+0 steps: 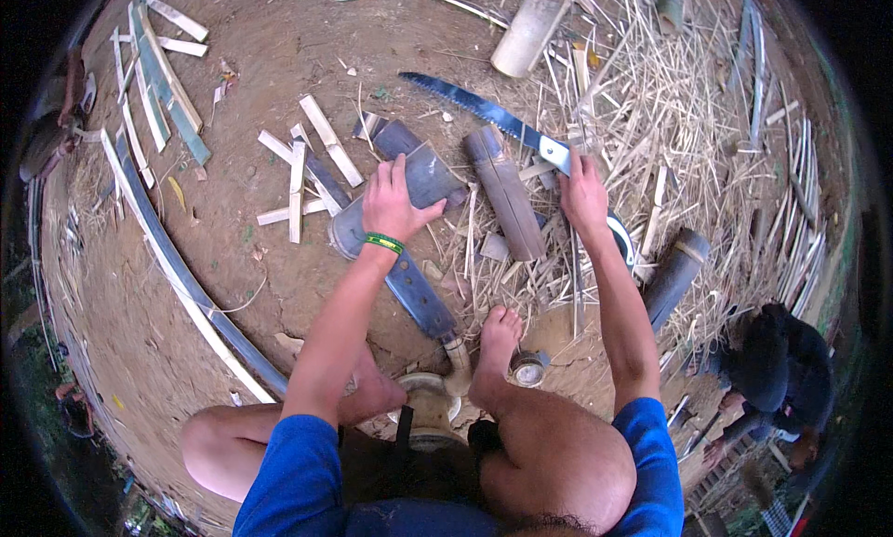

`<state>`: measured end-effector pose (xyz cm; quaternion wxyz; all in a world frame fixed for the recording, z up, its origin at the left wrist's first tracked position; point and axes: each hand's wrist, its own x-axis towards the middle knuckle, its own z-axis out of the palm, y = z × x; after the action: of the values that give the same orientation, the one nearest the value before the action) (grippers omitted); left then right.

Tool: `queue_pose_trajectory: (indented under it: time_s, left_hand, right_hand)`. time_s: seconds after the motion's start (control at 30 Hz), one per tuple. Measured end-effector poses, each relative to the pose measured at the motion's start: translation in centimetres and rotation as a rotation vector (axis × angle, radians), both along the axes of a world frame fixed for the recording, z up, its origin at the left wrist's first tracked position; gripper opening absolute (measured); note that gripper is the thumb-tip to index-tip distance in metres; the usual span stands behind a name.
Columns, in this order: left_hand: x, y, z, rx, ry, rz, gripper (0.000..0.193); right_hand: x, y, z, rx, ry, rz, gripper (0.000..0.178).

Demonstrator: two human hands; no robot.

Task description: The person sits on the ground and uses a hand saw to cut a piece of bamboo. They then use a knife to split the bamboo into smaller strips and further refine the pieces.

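Observation:
My left hand point(393, 202), with a green and yellow band at the wrist, is curled over a wide dark bamboo section point(430, 172), thumb spread to the side. Under that section slants a broad dark machete blade point(417, 290), its wooden handle point(458, 355) toward my feet. My right hand point(584, 191) is closed around the neck of a curved hand saw point(484, 114). Its toothed blade points far left; part of its handle is hidden behind my forearm. Between my hands lies a split bamboo piece point(510, 197).
Pale bamboo strips point(330, 139) lie left of my left hand. A long bent strip point(172, 248) runs along the left. Shavings point(693, 118) cover the ground at right, with a bamboo tube point(677, 272) among them. Another person point(781, 374) crouches at lower right.

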<state>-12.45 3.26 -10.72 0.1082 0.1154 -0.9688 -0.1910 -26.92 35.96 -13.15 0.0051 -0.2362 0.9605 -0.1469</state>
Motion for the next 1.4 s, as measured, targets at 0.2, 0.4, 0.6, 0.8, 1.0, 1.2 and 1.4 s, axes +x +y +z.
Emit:
queue_pose_trajectory:
  time_s: [0.2,0.4,0.6,0.8,1.0,1.2,1.4]
  left_hand:
    - [-0.2,-1.4,-0.4,0.048,-0.035,-0.013,0.098]
    - [-5.0,-2.9,0.9,0.042,-0.065,-0.048,0.097]
    - [-8.0,-6.9,2.3,0.050,-0.191,-0.095,0.098]
    - [-7.9,-7.3,1.5,0.035,-0.123,-0.146,0.098]
    - [-8.1,-6.9,1.3,0.026,-0.092,-0.144,0.096]
    - [-8.2,-7.1,1.4,0.007,-0.101,-0.118,0.092]
    - [-8.2,-7.2,1.3,-0.013,-0.112,-0.118,0.092]
  right_hand:
    - [3.4,-1.8,6.2,-0.235,-0.160,-0.031,0.052]
    - [8.0,-3.8,8.5,-0.812,-0.521,-0.282,0.041]
    - [11.1,-6.8,11.5,-0.624,-0.437,-0.230,0.044]
    - [13.0,-10.3,8.5,-0.555,-0.488,-0.165,0.039]
    - [14.1,-11.1,6.0,-0.534,-0.450,-0.121,0.044]
    - [14.9,-11.3,4.0,-0.531,-0.439,-0.098,0.045]
    - [15.6,-11.6,4.0,-0.477,-0.435,-0.124,0.045]
